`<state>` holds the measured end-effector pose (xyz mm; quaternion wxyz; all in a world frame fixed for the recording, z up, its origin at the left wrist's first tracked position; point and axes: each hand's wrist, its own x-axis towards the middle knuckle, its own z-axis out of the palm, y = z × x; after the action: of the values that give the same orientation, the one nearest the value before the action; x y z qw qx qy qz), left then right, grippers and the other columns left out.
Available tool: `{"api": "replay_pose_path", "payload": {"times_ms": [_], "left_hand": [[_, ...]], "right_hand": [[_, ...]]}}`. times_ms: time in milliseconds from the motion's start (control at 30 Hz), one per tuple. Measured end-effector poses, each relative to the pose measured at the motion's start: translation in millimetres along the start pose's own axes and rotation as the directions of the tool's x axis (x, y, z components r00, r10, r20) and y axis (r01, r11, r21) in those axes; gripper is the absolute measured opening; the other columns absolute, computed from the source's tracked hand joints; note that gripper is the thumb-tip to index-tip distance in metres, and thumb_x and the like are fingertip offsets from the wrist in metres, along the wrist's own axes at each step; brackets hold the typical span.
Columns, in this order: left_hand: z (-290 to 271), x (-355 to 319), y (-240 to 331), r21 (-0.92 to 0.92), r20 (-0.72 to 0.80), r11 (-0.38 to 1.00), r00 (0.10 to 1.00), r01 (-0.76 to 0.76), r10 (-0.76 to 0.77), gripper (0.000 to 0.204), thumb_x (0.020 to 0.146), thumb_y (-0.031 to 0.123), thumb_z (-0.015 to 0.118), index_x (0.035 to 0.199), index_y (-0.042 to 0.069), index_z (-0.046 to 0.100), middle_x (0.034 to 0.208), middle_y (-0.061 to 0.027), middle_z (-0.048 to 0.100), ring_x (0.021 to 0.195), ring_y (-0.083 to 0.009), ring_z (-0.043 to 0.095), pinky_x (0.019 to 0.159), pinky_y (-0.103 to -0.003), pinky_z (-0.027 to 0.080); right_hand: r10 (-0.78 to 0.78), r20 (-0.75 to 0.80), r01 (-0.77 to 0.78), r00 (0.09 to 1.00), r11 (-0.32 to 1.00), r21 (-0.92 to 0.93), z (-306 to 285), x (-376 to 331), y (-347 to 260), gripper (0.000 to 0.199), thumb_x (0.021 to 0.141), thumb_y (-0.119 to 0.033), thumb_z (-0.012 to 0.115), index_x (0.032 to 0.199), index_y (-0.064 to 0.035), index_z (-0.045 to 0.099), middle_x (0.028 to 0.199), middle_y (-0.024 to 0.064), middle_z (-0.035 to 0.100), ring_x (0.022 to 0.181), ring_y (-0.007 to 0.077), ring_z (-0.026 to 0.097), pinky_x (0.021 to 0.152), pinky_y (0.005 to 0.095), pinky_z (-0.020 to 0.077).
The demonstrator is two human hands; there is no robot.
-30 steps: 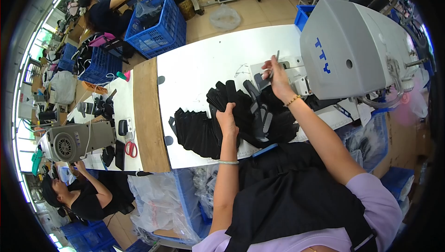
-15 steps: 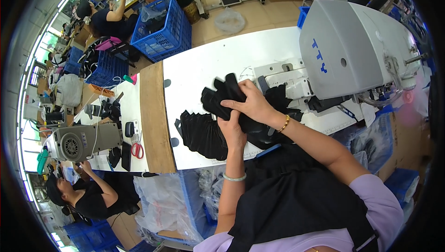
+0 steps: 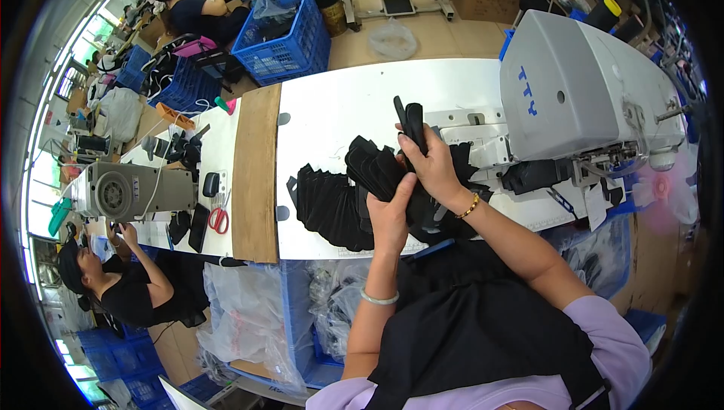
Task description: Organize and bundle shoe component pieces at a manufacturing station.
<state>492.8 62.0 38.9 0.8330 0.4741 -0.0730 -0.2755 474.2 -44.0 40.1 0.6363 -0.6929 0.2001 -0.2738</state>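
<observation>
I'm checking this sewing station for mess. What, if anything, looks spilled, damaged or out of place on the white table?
Nothing stands out. The black fabric pieces lie fanned in a loose row on the white table, none hanging off the edge. Both the left hand and the right hand grip a black piece raised beside the grey sewing machine.

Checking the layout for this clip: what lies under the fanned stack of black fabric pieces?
The black fabric pieces lie on the white table. Bare tabletop shows around them. The left hand and right hand cover their right end, so whatever lies beneath there is hidden.

Fabric pieces (image 3: 332, 202) left of sewing machine (image 3: 581, 93)
</observation>
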Motion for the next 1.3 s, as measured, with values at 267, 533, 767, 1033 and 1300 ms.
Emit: {"api": "replay_pose_path", "payload": {"times_ms": [267,533,767,1033,1300], "left_hand": [[3,-11,7,-0.207,-0.208,0.978,0.978,-0.017,-0.027,0.027,0.082,0.006,0.061,0.107,-0.004,0.054,0.095,-0.0094,0.06,0.085,-0.0162,0.06,0.076,-0.028,0.05],[-3,-20,5,-0.221,-0.207,0.973,0.978,-0.06,0.014,0.025,0.085,0.009,0.061,0.106,-0.002,0.054,0.095,-0.0073,0.061,0.084,-0.0152,0.06,0.074,-0.029,0.05],[-11,-22,-2,-0.3,-0.182,0.95,0.973,0.08,-0.139,0.032,0.094,0.029,0.049,0.107,0.0,0.053,0.099,-0.0074,0.06,0.087,-0.0158,0.06,0.076,-0.028,0.05],[-27,-12,-6,-0.318,-0.04,0.927,0.974,0.198,-0.222,0.024,0.093,0.021,0.049,0.095,-0.003,0.052,0.095,-0.0146,0.062,0.103,-0.0281,0.058,0.088,-0.036,0.048],[-19,-15,-13,-0.364,0.003,0.895,0.961,0.257,-0.275,0.045,0.096,0.041,0.036,0.101,-0.001,0.052,0.111,-0.0194,0.058,0.098,-0.0236,0.058,0.089,-0.033,0.046]], "right_hand": [[-0.201,-0.208,0.204,0.957,0.979,-0.005,-13,-3,-20,0.02,0.094,-0.019,0.042,0.097,0.0004,0.048,0.066,0.0036,0.051,0.061,0.0098,0.051,0.065,0.0253,0.0445],[0.118,0.162,-0.068,0.98,0.955,-0.289,-12,-37,-35,0.063,0.067,-0.038,0.078,0.099,0.0072,0.048,0.083,0.0134,0.059,0.078,0.016,0.057,0.072,0.0289,0.046],[0.316,0.332,-0.233,0.889,0.935,-0.266,-15,-44,-6,0.05,0.067,-0.029,0.075,0.094,0.0097,0.057,0.08,0.0135,0.062,0.073,0.0167,0.059,0.069,0.0271,0.0466],[0.279,0.195,-0.25,0.94,0.955,-0.16,-50,-37,-14,0.028,0.076,-0.023,0.063,0.09,0.0002,0.057,0.073,0.0023,0.059,0.065,0.0082,0.054,0.058,0.0226,0.0442],[0.364,0.518,-0.059,0.774,0.856,-0.514,-42,-58,-19,0.055,0.069,-0.041,0.072,0.096,0.0042,0.054,0.08,0.0171,0.063,0.073,0.0256,0.063,0.064,0.0334,0.0474]]}}
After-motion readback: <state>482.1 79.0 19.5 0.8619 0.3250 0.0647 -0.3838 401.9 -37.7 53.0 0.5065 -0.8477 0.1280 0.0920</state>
